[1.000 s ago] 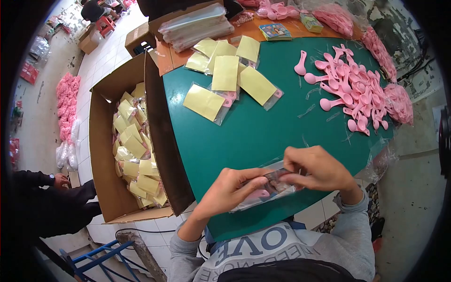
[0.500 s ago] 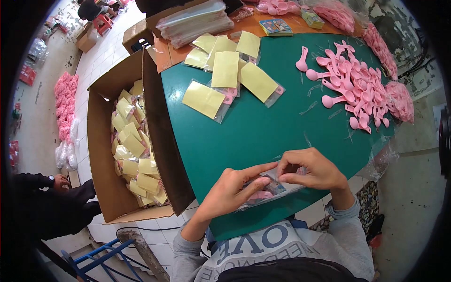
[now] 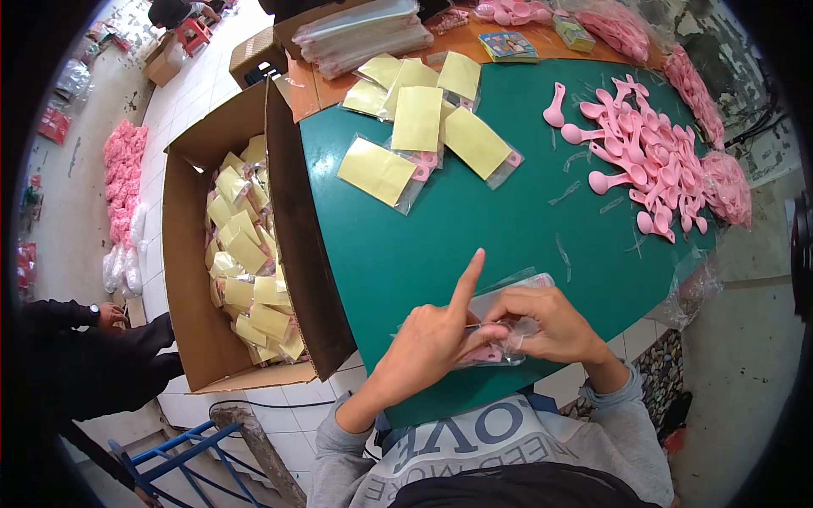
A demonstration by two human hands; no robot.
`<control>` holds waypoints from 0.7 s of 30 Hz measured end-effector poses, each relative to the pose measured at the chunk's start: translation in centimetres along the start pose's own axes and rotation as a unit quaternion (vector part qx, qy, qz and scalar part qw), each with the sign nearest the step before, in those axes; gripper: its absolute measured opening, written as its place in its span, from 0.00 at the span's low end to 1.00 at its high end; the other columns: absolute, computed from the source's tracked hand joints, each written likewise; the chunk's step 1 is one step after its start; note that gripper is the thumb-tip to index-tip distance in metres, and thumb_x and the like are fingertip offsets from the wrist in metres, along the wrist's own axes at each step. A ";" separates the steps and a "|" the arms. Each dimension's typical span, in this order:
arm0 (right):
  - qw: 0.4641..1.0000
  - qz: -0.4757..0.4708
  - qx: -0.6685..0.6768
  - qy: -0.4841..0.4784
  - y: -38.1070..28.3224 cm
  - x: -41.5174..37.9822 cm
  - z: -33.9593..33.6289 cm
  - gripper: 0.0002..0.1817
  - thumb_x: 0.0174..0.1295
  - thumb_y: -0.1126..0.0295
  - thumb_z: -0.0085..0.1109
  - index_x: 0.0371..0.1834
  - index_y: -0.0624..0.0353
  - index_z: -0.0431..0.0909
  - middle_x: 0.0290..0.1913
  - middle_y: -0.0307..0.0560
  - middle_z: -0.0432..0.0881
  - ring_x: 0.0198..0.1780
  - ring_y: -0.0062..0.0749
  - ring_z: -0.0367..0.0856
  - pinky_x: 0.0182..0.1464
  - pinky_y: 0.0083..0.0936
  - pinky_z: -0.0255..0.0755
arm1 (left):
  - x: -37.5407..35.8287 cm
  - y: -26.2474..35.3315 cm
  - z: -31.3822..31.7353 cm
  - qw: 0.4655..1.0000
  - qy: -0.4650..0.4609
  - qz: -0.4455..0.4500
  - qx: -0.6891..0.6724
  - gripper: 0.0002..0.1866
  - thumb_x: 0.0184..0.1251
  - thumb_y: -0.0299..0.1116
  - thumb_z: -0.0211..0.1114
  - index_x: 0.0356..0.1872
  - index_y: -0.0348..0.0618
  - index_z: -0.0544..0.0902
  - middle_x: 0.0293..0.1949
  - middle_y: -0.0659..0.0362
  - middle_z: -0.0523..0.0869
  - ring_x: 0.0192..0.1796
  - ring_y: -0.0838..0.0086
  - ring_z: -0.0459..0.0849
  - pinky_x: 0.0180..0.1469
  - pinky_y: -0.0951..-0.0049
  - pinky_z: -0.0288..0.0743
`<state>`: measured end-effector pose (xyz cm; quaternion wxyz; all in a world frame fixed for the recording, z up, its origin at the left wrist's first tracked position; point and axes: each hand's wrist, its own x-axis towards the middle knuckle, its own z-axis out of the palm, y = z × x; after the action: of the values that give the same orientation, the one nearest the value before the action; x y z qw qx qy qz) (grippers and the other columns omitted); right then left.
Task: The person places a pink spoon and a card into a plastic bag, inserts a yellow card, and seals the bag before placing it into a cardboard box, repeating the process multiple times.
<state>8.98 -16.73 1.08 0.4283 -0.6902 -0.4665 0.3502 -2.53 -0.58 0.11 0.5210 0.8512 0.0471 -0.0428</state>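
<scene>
Near the table's front edge, my left hand (image 3: 428, 343) pinches a clear plastic bag (image 3: 508, 356) between thumb and fingers, its index finger pointing up. My right hand (image 3: 549, 325) is closed on the right part of the same bag, fingertips close to my left thumb. Inside the bag a pink spoon (image 3: 483, 354) partly shows. A pale card or bag (image 3: 535, 282) sticks out behind my right hand. Farther back on the green table (image 3: 457, 229) lie several bagged yellow cards (image 3: 417, 118) at the left and a heap of pink spoons (image 3: 644, 152) at the right.
Left of the table stands a cardboard box (image 3: 190, 279) with many packed bags. A stack of plastic bags (image 3: 364, 38) and a small card stack (image 3: 508, 47) lie at the back. A person in dark clothes (image 3: 93, 364) is at the far left, near a blue metal frame (image 3: 178, 460).
My left index finger has lifted from the bag and now points up. My right hand has moved slightly down, and more of the pale card or bag shows behind it. The view has shifted slightly.
</scene>
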 end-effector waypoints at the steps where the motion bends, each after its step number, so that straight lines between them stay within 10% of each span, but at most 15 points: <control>1: 1.000 0.015 0.008 -0.004 0.0 -0.2 -0.1 0.12 0.48 0.79 0.62 0.37 0.64 0.77 0.35 0.48 0.79 0.37 0.35 0.79 0.42 0.26 0.73 | -0.1 -0.1 -0.4 1.000 -0.006 0.001 -0.006 0.40 0.57 0.42 0.68 0.69 0.47 0.59 0.29 0.50 0.86 0.30 0.57 0.85 0.33 0.66 0.76; 8: 0.973 0.096 0.205 0.035 1.3 -1.4 0.3 0.10 0.51 0.81 0.60 0.37 0.64 0.77 0.37 0.41 0.79 0.41 0.24 0.78 0.44 0.23 0.72 | -0.6 -1.6 -3.2 0.994 -0.080 0.052 -0.047 0.27 0.54 0.39 0.70 0.56 0.47 0.75 0.27 0.56 0.87 0.27 0.68 0.86 0.30 0.75 0.76; 21: 0.985 0.080 0.142 0.048 0.3 -0.9 -0.3 0.08 0.53 0.75 0.63 0.36 0.62 0.80 0.33 0.43 0.82 0.36 0.25 0.80 0.40 0.21 0.73 | -0.1 -1.5 -2.9 0.994 -0.060 0.071 -0.065 0.26 0.54 0.33 0.70 0.56 0.44 0.75 0.28 0.58 0.87 0.29 0.74 0.86 0.33 0.78 0.76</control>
<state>9.09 -17.68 1.04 0.5144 -0.6738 -0.3340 0.4122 -2.71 2.68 0.14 0.5788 0.8127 -0.0417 -0.0538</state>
